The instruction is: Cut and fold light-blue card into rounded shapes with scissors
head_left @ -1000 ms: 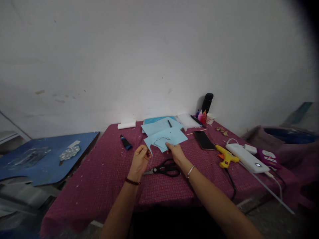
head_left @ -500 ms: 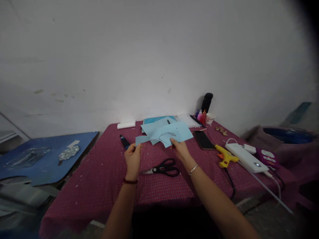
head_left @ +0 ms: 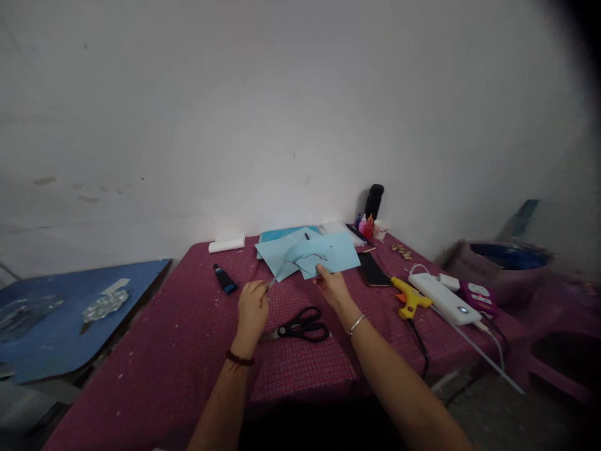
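A light blue sheet of paper point(head_left: 335, 249) with a dark drawn outline is held between my two hands. My right hand point(head_left: 332, 285) pinches its lower edge, thumb on top. On the other side, my left hand point(head_left: 252, 308) is closed on a narrow strip of the same paper, which bends and twists towards the fingers. Black-handled scissors point(head_left: 303, 326) lie on the table just below, their blades partly hidden behind my left wrist. Another light blue paper point(head_left: 277, 250) rests behind the held sheet, with a dark pen tip point(head_left: 307, 236) showing there.
On the red checked tablecloth point(head_left: 173, 338) lie a dark blue tube point(head_left: 225, 279), a white roll point(head_left: 226, 243), a phone point(head_left: 374, 269), a yellow glue gun point(head_left: 410, 297) and a white power bank point(head_left: 444, 297). Paint bottles point(head_left: 365, 227) and a black flask point(head_left: 374, 200) stand at the back right.
My left hand has turned and drawn the paper strip down towards me, so it now twists. The view has shifted slightly to the right. My right hand keeps its pinch.
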A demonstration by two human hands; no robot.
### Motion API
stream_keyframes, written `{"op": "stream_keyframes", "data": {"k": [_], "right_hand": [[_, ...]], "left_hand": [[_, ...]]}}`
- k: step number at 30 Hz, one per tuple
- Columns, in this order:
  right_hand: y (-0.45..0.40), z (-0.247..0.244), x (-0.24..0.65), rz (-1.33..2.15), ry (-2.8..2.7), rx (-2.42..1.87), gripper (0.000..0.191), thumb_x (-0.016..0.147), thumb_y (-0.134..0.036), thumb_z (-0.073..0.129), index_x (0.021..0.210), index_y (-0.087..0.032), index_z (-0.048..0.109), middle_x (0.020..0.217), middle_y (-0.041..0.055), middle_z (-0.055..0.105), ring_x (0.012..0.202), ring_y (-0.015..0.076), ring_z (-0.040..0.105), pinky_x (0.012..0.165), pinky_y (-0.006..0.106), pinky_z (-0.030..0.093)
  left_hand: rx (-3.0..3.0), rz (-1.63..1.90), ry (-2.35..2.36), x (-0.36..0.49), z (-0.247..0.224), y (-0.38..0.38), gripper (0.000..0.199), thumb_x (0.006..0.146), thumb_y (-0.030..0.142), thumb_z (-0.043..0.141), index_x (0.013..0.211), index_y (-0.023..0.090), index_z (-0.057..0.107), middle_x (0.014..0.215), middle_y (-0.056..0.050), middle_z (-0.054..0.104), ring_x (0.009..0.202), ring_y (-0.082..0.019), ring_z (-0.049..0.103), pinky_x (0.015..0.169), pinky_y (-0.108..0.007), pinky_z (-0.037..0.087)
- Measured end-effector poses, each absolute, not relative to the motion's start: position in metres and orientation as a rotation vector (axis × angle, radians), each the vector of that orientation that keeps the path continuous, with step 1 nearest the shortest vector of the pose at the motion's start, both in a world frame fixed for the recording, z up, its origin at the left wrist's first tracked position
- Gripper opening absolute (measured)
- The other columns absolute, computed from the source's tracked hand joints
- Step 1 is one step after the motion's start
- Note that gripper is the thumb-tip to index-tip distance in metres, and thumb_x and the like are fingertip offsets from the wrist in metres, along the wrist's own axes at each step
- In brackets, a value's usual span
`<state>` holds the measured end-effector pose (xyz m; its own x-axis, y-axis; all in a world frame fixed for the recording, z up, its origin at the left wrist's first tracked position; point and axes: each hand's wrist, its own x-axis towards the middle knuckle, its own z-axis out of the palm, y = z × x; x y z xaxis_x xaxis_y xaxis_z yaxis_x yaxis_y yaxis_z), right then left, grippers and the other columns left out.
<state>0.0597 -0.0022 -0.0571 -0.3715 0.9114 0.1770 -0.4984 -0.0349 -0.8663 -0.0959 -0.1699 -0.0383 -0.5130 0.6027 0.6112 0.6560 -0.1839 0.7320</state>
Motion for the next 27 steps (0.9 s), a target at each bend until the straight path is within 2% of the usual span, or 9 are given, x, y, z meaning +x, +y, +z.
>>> {"op": "stream_keyframes", "data": {"k": [3, 7, 12, 14, 16, 19, 21, 24, 27], "right_hand": [[-0.001, -0.052, 0.064, 1.667, -1.137, -0.504, 0.043, 0.062, -0.041, 0.077, 0.094, -0.018, 0.06, 0.089, 0.003, 0.068, 0.064, 0.0132, 0.057, 0.051, 0.025, 0.048], [-0.002, -0.048, 0.073, 1.744, -1.235, -0.44, 0.043, 0.06, -0.037, 0.08, 0.093, -0.018, 0.062, 0.083, 0.0022, 0.068, 0.065, 0.0147, 0.059, 0.053, 0.026, 0.049], [0.0, -0.049, 0.083, 1.845, -1.398, -0.373, 0.036, 0.061, -0.041, 0.081, 0.08, -0.017, 0.063, 0.07, 0.0012, 0.066, 0.058, 0.0143, 0.058, 0.054, 0.027, 0.047], [0.0, -0.05, 0.085, 1.873, -1.456, -0.357, 0.036, 0.06, -0.042, 0.081, 0.077, -0.017, 0.062, 0.066, -0.0003, 0.064, 0.055, 0.0131, 0.056, 0.054, 0.027, 0.047], [-0.001, -0.052, 0.086, 1.891, -1.507, -0.35, 0.036, 0.059, -0.042, 0.082, 0.075, -0.017, 0.062, 0.065, -0.0012, 0.064, 0.055, 0.0123, 0.055, 0.055, 0.026, 0.046], [-0.004, -0.053, 0.086, 1.91, -1.589, -0.337, 0.035, 0.057, -0.039, 0.083, 0.076, -0.016, 0.064, 0.066, -0.001, 0.065, 0.057, 0.012, 0.056, 0.057, 0.025, 0.046], [-0.006, -0.054, 0.085, 1.921, -1.64, -0.329, 0.034, 0.059, -0.038, 0.083, 0.076, -0.014, 0.065, 0.066, -0.0005, 0.065, 0.056, 0.0118, 0.055, 0.056, 0.025, 0.046], [-0.01, -0.053, 0.085, 1.928, -1.691, -0.324, 0.031, 0.062, -0.039, 0.081, 0.073, -0.014, 0.065, 0.063, 0.0, 0.064, 0.052, 0.0112, 0.054, 0.051, 0.024, 0.044], [-0.012, -0.053, 0.084, 1.922, -1.718, -0.325, 0.031, 0.063, -0.04, 0.079, 0.072, -0.014, 0.065, 0.061, 0.0001, 0.064, 0.049, 0.0108, 0.052, 0.047, 0.023, 0.042]], "left_hand": [[-1.476, -1.988, -1.998, -0.097, -0.038, -0.169, 0.02, 0.072, 0.014, 0.056, 0.083, 0.02, 0.072, 0.091, -0.007, 0.069, 0.093, -0.025, 0.059, 0.089, -0.04, 0.043], [-1.304, -2.693, -1.977, -0.097, -0.029, -0.173, 0.025, 0.077, 0.035, 0.063, 0.094, 0.017, 0.067, 0.088, -0.006, 0.07, 0.08, -0.021, 0.063, 0.074, -0.035, 0.049], [-1.206, -3.562, -1.688, -0.094, -0.016, -0.179, 0.038, 0.078, 0.05, 0.06, 0.06, 0.017, 0.057, 0.061, -0.002, 0.06, 0.061, -0.015, 0.059, 0.063, -0.029, 0.049], [-1.339, -3.603, -1.6, -0.092, -0.016, -0.178, 0.046, 0.081, 0.049, 0.059, 0.049, 0.018, 0.045, 0.049, 0.003, 0.046, 0.051, -0.01, 0.05, 0.06, -0.026, 0.047], [-1.42, -3.538, -1.657, -0.088, -0.019, -0.176, 0.045, 0.08, 0.046, 0.06, 0.05, 0.018, 0.043, 0.048, 0.005, 0.041, 0.048, -0.008, 0.046, 0.059, -0.023, 0.045], [-1.506, -3.443, -1.852, -0.08, -0.024, -0.173, 0.029, 0.076, 0.043, 0.066, 0.067, 0.016, 0.058, 0.062, 0.002, 0.056, 0.055, -0.01, 0.053, 0.054, -0.022, 0.043], [-1.613, -3.423, -1.909, -0.074, -0.028, -0.173, 0.033, 0.071, 0.046, 0.07, 0.08, 0.015, 0.063, 0.071, -0.002, 0.063, 0.06, -0.013, 0.057, 0.052, -0.023, 0.043], [-1.835, -3.401, -1.937, -0.068, -0.035, -0.175, 0.041, 0.066, 0.049, 0.076, 0.085, 0.016, 0.062, 0.07, -0.001, 0.062, 0.057, -0.012, 0.055, 0.053, -0.023, 0.043], [-1.945, -3.364, -1.985, -0.065, -0.04, -0.174, 0.037, 0.065, 0.041, 0.079, 0.083, 0.016, 0.06, 0.066, 0.001, 0.06, 0.051, -0.009, 0.052, 0.051, -0.021, 0.041]]}}
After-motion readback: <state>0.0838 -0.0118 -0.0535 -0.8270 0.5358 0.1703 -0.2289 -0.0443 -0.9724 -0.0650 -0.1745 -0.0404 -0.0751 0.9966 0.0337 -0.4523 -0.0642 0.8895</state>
